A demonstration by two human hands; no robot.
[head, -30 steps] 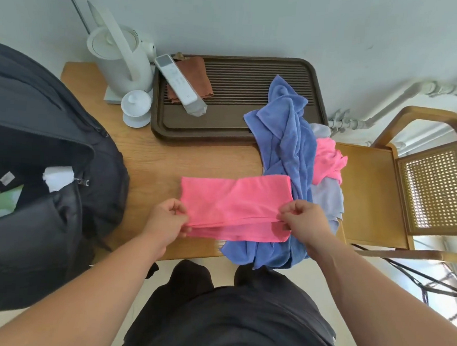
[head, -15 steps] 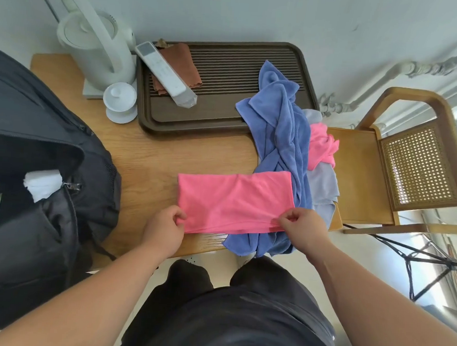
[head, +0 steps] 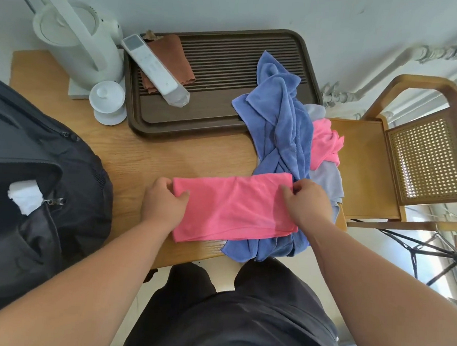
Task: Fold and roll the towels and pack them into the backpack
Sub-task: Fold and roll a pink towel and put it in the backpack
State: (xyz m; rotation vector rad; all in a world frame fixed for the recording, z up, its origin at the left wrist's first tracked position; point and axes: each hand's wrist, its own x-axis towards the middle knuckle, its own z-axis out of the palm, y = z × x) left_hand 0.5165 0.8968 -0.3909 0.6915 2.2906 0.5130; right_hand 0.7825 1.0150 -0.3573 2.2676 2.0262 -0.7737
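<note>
Vs. 1 s ago, the pink towel (head: 233,208) lay folded flat on the table (head: 148,157), partly over the blue towel (head: 281,117). Left hand (head: 163,206) gripped its left end and right hand (head: 307,201) pinched the far right corner. Rolling probably came next.

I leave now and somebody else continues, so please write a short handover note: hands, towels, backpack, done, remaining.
Left hand pinches the folded pink towel at its left end; right hand pinches its far right corner.
It lies on the table, right end over the blue towel; backpack open at left.
Done: this towel folded into a strip.
Left: roll and pack it; then the blue towel, second pink towel and grey towel, heaped at right.
</note>
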